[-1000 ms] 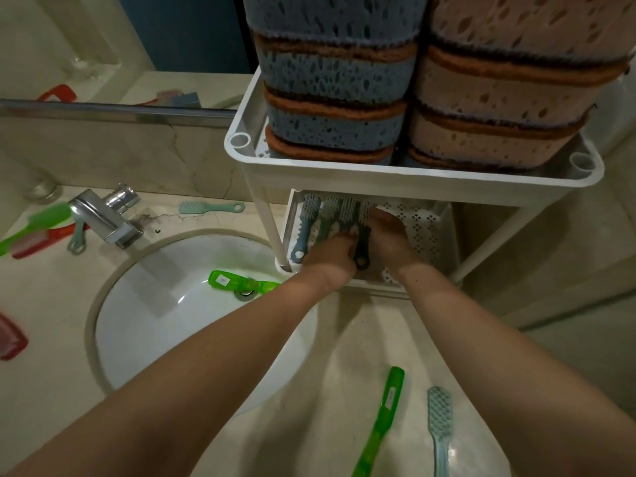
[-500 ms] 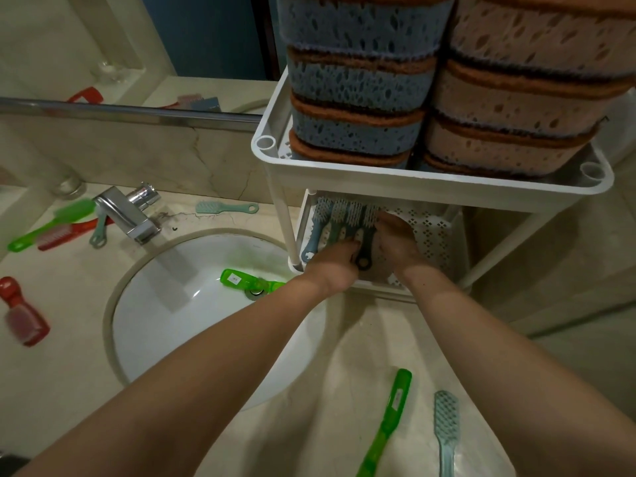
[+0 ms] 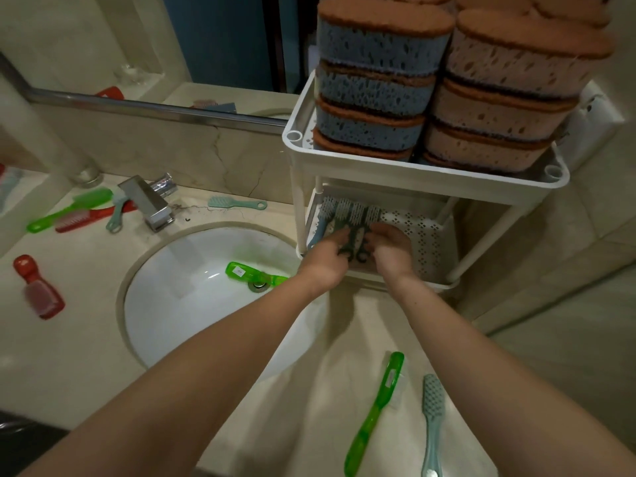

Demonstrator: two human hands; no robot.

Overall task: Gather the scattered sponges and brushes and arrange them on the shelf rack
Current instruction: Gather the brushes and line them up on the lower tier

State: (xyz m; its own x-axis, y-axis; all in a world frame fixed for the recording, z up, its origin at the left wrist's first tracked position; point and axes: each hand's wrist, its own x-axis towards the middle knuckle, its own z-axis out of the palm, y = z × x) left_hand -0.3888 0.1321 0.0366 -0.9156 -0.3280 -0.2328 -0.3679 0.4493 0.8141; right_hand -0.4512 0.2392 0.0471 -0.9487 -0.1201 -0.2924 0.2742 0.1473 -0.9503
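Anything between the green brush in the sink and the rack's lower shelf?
Nothing visible blocks the green brush: the lower shelf is open in front; left hand, right hand and brush row occupy only its left part.

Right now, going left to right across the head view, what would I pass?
Red brush → faucet → green brush in the sink → left hand → right hand → pale blue brush.

Dim marble counter [image 3: 69,356], white sink [image 3: 172,304], mirror [image 3: 213,46]
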